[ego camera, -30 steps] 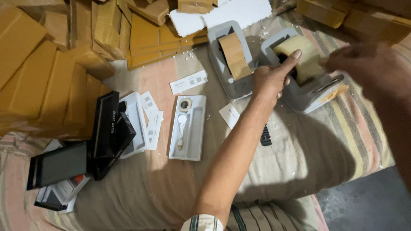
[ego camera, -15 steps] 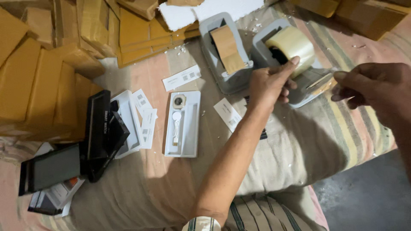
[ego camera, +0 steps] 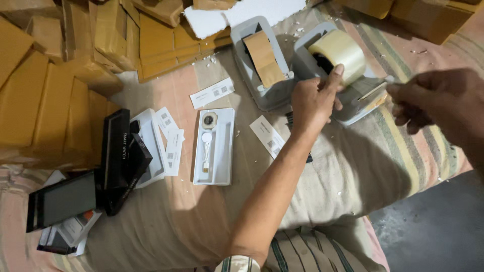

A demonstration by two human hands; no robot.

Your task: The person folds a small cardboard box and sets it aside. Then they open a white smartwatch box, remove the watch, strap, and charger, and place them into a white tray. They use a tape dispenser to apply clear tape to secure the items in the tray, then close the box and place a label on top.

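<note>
My left hand [ego camera: 311, 100] presses on the clear tape roll [ego camera: 339, 51], thumb against its side. The roll sits in a grey tape dispenser [ego camera: 353, 103] on the striped cloth. My right hand [ego camera: 437, 102] is to the right of the dispenser, fingers pinched on the pulled-out tape end [ego camera: 379, 88] near the cutter. A second grey dispenser [ego camera: 254, 83] with brown tape [ego camera: 262, 60] stands just left of it. A white tray [ego camera: 226, 151] holding a watch face and a white cable lies nearer the middle.
Stacks of tan cardboard boxes [ego camera: 45, 100] fill the left and top. Black boxes [ego camera: 118, 151] and white inserts lie at the left. Paper slips [ego camera: 213, 93] and a white foam piece [ego camera: 237, 12] are scattered about. The cloth's edge drops to dark floor [ego camera: 438, 226] at the right.
My right hand has drawn the tape end out to the right from the clear roll. My left hand stays on the roll, and the view has shifted slightly.
</note>
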